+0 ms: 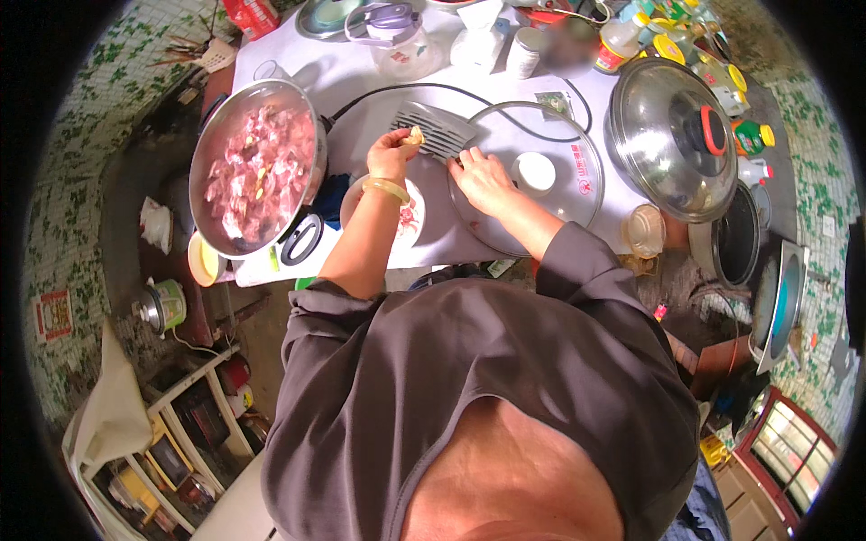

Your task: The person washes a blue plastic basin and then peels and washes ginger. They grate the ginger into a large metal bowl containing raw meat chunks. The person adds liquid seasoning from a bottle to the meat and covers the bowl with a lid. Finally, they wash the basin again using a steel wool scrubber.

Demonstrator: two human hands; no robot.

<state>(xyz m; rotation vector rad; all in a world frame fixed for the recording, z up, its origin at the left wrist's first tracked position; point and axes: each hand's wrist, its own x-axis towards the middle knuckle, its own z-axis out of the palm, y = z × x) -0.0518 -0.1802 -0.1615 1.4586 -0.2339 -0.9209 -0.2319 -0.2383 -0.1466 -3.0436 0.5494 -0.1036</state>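
Observation:
My left hand (392,154) pinches a small pale yellowish food piece (415,136), perhaps ginger, over the near left part of a slatted grater (433,128). At the grater's right end my right hand (482,181) rests with bent fingers above the rim of a glass lid (575,196); whether it grips anything is hidden. A flowered bowl (408,226) sits partly under my left forearm. To the left, a steel electric pan (308,101) holds chunks of raw-looking meat (257,169) in liquid, with some small yellowish pieces on top.
A large domed steel lid (649,135) covers a pot at the right. Bottles (619,44), a jar (523,54) and a plastic jug (406,57) line the table's far side. A black power cord (433,85) curves behind the grater. A yellow-lined bowl (205,260) stands near the pan.

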